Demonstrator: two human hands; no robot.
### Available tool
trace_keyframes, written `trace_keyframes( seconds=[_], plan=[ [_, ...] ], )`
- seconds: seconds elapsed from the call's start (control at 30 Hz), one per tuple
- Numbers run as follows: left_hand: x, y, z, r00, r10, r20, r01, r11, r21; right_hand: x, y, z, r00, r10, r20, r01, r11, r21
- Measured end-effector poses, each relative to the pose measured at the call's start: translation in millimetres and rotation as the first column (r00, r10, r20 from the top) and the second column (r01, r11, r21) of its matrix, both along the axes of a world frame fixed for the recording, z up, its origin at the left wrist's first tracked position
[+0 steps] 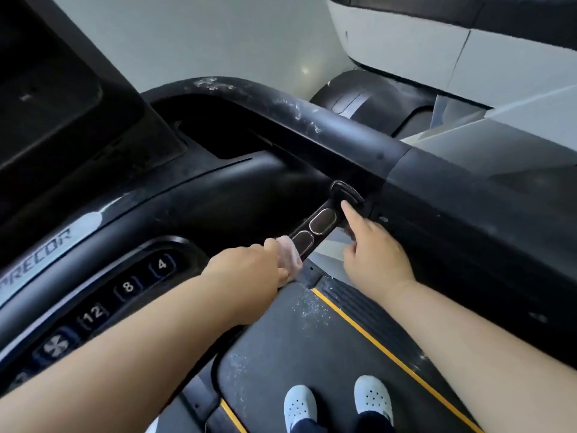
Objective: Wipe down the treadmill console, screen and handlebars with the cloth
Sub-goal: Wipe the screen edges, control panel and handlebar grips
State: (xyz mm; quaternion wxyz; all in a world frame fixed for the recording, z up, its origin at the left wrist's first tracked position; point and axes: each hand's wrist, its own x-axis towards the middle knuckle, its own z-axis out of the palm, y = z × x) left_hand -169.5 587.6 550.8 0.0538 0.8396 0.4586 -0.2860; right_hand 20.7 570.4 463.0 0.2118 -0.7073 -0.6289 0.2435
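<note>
My left hand grips a small pink cloth and holds it against the near end of the short black grip bar, which carries two oval metal sensor pads. My right hand is beside it on the right, its index finger stretched out and touching the far end of that bar where it meets the side handlebar. The other right fingers are curled under. The black console with number keys 4, 8 and 12 lies at the lower left. The dark screen fills the upper left.
The side handlebar shows white scuffs and dust along its top. Below me is the grey treadmill belt with dusty specks, edged by a yellow-striped side rail. My two white shoes stand on the belt. A second white machine stands at the upper right.
</note>
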Motion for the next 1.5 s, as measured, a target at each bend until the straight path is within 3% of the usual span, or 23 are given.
trace_keyframes(
  seconds=[0.1, 0.2, 0.3, 0.4, 0.47, 0.53, 0.6, 0.67, 0.73, 0.8, 0.83, 0.9, 1.0, 1.07, 1.13, 1.17, 1.2, 1.23, 1.3, 1.33, 1.43, 1.5],
  plan=[
    [-3, -9, -10, 0.994, 0.094, 0.057, -0.098, 0.991, 0.089, -5, -2, 3, 0.991, -0.038, -0.126, 0.034, 0.999, -0.038],
    [10, 18, -21, 0.933, 0.283, 0.222, -0.252, 0.955, -0.156, -5, -8, -3, 0.978, -0.022, -0.205, 0.008, 0.998, -0.07],
    [42, 52, -25, 0.81, 0.404, 0.425, -0.266, 0.899, -0.349, 1, -14, -10, 0.947, -0.056, -0.316, 0.027, 0.995, -0.096],
    [81, 70, -24, 0.736, 0.424, 0.528, -0.314, 0.905, -0.288, 11, -16, -14, 0.899, -0.149, -0.412, 0.122, 0.988, -0.091],
    [92, 73, -25, 0.745, 0.422, 0.516, -0.354, 0.906, -0.23, 18, -15, -11, 0.845, -0.235, -0.481, 0.207, 0.972, -0.112],
    [86, 62, -18, 0.836, 0.37, 0.405, -0.317, 0.929, -0.192, 22, -12, -5, 0.736, -0.357, -0.575, 0.255, 0.933, -0.252],
    [64, 43, -15, 0.888, 0.327, 0.324, -0.298, 0.945, -0.137, 21, -10, 2, 0.52, -0.501, -0.692, 0.217, 0.861, -0.461],
    [37, 20, -17, 0.871, 0.353, 0.341, -0.341, 0.935, -0.095, 15, -12, 9, 0.324, -0.581, -0.746, 0.097, 0.805, -0.585],
    [18, -3, -17, 0.83, 0.384, 0.405, -0.41, 0.912, -0.024, 8, -17, 16, 0.274, -0.588, -0.761, 0.006, 0.793, -0.61],
    [13, -14, -11, 0.843, 0.3, 0.446, -0.383, 0.918, 0.106, 2, -20, 23, 0.235, -0.598, -0.766, -0.068, 0.776, -0.627],
    [15, -16, -3, 0.817, 0.274, 0.508, -0.399, 0.904, 0.155, -1, -19, 28, 0.203, -0.609, -0.767, -0.123, 0.761, -0.637],
    [24, -16, 14, 0.654, 0.29, 0.699, -0.512, 0.85, 0.126, -4, -16, 39, 0.113, -0.618, -0.778, -0.232, 0.745, -0.626],
    [46, -18, 36, 0.3, 0.486, 0.821, -0.549, 0.792, -0.269, -2, -11, 55, -0.103, -0.54, -0.835, -0.383, 0.796, -0.468],
    [54, -20, 36, 0.216, 0.579, 0.786, -0.446, 0.775, -0.448, -1, -13, 61, -0.189, -0.47, -0.862, -0.404, 0.838, -0.368],
    [48, -15, 33, 0.179, 0.577, 0.797, -0.471, 0.761, -0.445, 3, -14, 50, -0.245, -0.489, -0.837, -0.366, 0.846, -0.387],
    [40, -10, 30, 0.226, 0.542, 0.809, -0.531, 0.765, -0.364, 5, -16, 48, -0.239, -0.536, -0.81, -0.339, 0.828, -0.448],
    [31, -6, 28, 0.347, 0.508, 0.789, -0.577, 0.779, -0.247, 9, -18, 36, -0.237, -0.576, -0.782, -0.292, 0.81, -0.508],
    [23, -3, 25, 0.523, 0.465, 0.714, -0.571, 0.814, -0.111, 12, -20, 31, -0.246, -0.613, -0.751, -0.256, 0.788, -0.56],
    [9, -3, 14, 0.81, 0.313, 0.496, -0.413, 0.905, 0.103, 15, -21, 9, -0.265, -0.674, -0.689, -0.144, 0.734, -0.663],
    [6, -5, 9, 0.879, 0.239, 0.413, -0.326, 0.933, 0.154, 13, -19, -5, -0.292, -0.676, -0.677, -0.092, 0.724, -0.684],
    [2, -12, -4, 0.928, 0.13, 0.35, -0.224, 0.944, 0.244, -4, 3, -27, -0.34, -0.678, -0.652, -0.045, 0.704, -0.709],
    [-1, -13, -5, 0.908, 0.081, 0.411, -0.212, 0.935, 0.284, -17, 26, -27, -0.475, -0.623, -0.621, -0.057, 0.726, -0.685]
  ],
)
